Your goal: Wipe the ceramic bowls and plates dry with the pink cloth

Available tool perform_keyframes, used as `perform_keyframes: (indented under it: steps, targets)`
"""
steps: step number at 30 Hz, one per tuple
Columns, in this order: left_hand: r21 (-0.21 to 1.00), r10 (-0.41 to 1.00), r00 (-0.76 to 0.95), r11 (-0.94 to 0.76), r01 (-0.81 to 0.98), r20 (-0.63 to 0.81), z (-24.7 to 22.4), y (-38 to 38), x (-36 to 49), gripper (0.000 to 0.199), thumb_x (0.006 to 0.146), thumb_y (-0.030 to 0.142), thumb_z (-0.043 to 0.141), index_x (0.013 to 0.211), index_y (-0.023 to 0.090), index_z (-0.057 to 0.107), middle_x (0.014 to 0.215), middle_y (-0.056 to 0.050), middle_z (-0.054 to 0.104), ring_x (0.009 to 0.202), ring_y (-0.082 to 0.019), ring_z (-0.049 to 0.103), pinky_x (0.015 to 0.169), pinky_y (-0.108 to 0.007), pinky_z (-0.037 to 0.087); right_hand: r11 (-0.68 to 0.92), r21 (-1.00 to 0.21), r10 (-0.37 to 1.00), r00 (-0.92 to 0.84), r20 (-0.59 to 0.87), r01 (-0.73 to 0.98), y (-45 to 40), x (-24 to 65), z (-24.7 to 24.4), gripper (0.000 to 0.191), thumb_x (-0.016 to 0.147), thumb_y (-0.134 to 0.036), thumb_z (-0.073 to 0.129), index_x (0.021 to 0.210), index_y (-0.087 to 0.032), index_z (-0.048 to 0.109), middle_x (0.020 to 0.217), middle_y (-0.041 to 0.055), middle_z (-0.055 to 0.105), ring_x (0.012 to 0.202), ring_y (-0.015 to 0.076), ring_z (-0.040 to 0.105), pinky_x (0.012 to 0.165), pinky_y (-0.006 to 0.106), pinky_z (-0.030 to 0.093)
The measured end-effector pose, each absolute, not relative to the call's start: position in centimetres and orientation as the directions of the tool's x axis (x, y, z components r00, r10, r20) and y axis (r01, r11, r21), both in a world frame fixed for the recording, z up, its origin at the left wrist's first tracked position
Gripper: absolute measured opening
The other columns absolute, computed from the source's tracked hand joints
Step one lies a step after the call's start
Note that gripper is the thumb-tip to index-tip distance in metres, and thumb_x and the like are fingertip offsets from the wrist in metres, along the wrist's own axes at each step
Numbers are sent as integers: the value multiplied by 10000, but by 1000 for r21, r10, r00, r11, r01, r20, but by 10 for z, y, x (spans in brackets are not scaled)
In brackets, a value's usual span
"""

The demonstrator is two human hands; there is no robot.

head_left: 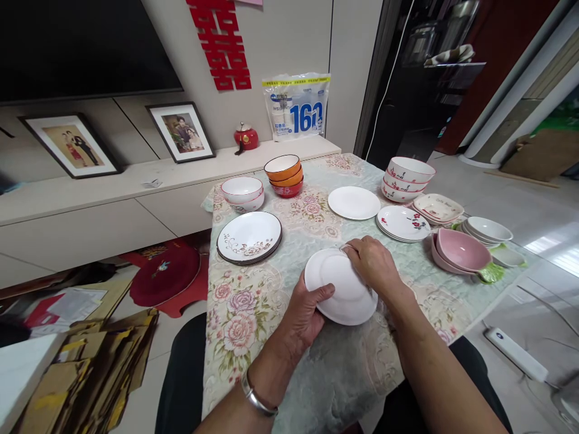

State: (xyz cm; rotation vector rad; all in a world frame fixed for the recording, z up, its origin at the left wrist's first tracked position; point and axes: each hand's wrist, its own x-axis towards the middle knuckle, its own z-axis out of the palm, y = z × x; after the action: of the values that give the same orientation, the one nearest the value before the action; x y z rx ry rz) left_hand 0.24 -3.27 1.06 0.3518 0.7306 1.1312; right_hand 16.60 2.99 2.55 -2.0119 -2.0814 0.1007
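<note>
A plain white plate (346, 295) is tilted up over the near part of the table, its ring-marked face towards me. My left hand (310, 307) grips its left edge, the thumb lying across the face. At the far right of the rim, my right hand (373, 262) has its fingers curled over the edge. Whether a small pale thing lies under those fingers I cannot tell. Beyond the hands lie a flat white plate (354, 202), flower-patterned plates (402, 223) to the right and brown-rimmed plates (249, 236) to the left.
White bowls (243, 190) and orange and red bowls (284, 172) stand far left on the flowered tablecloth (239, 325). At right are patterned bowls (407, 175), square dishes (438, 207), pink bowls (464, 250) and small white bowls (488, 229). A printed bag (297, 111) stands on the cabinet.
</note>
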Motion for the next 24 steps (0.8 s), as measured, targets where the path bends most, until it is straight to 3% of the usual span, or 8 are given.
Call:
perform_keyframes:
  steps: [3, 6, 10, 13, 16, 18, 21, 24]
  targets:
    - [595, 902, 255, 423, -684, -348, 11, -33, 3, 853, 508, 68, 827, 1298, 224, 548, 1073, -79, 723, 981, -282, 650, 879, -414, 491, 111, -257, 977, -57, 207, 960, 27, 158, 27, 309, 986, -319, 446, 1042, -212, 730, 928, 104, 635, 924, 250, 546, 782, 331, 373]
    - [589, 887, 278, 454, -668, -369, 11, -34, 4, 754, 500, 37, 800, 1207, 208, 601, 1019, -66, 730, 927, -261, 653, 845, -387, 491, 299, -301, 933, -211, 291, 906, 19, 143, 33, 268, 972, -265, 483, 1067, -195, 723, 981, 105, 636, 950, 245, 512, 830, 341, 384]
    - [606, 889, 257, 448, -657, -378, 10, -34, 6, 505, 465, -6, 782, 925, 166, 666, 821, -20, 710, 795, -190, 632, 760, -307, 475, 598, -347, 801, -522, 295, 722, 5, 121, 45, 225, 955, -228, 519, 1024, -209, 732, 965, 83, 642, 930, 222, 499, 842, 342, 406]
    - [628, 905, 238, 417, -657, -353, 8, -33, 7, 367, 457, -27, 770, 756, 148, 648, 741, 4, 676, 726, -140, 602, 722, -259, 454, 685, -408, 723, -629, 285, 604, 4, 120, 47, 192, 946, -243, 553, 1012, -252, 733, 974, 48, 650, 931, 203, 512, 849, 334, 416]
    - [622, 889, 298, 456, -636, -347, 9, -34, 5, 478, 502, -3, 761, 939, 169, 679, 835, -21, 710, 780, -182, 633, 756, -301, 471, 616, -459, 786, -538, 304, 641, 14, 136, 41, 210, 959, -239, 533, 1046, -247, 724, 1006, 46, 659, 965, 195, 531, 889, 330, 407]
    - [609, 878, 334, 479, -632, -343, 11, -35, 4, 631, 516, 14, 759, 1112, 189, 649, 942, -51, 728, 862, -232, 649, 797, -349, 483, 472, -472, 881, -383, 277, 745, 23, 150, 34, 225, 966, -257, 517, 1048, -226, 725, 985, 59, 666, 973, 203, 542, 884, 326, 403]
    - [600, 875, 349, 484, -636, -336, 13, -36, 3, 743, 514, 31, 773, 1217, 196, 602, 1001, -67, 728, 927, -264, 645, 840, -389, 486, 226, -399, 969, -164, 184, 889, 31, 166, 28, 273, 978, -298, 482, 1020, -211, 737, 932, 83, 661, 924, 223, 557, 823, 328, 398]
    - [608, 876, 345, 483, -630, -338, 14, -35, 2, 754, 507, 35, 772, 1222, 200, 598, 984, -64, 730, 930, -272, 644, 843, -400, 486, 119, -290, 983, -72, 167, 950, 29, 165, 29, 313, 987, -318, 454, 1020, -192, 738, 925, 114, 646, 895, 246, 547, 787, 343, 385]
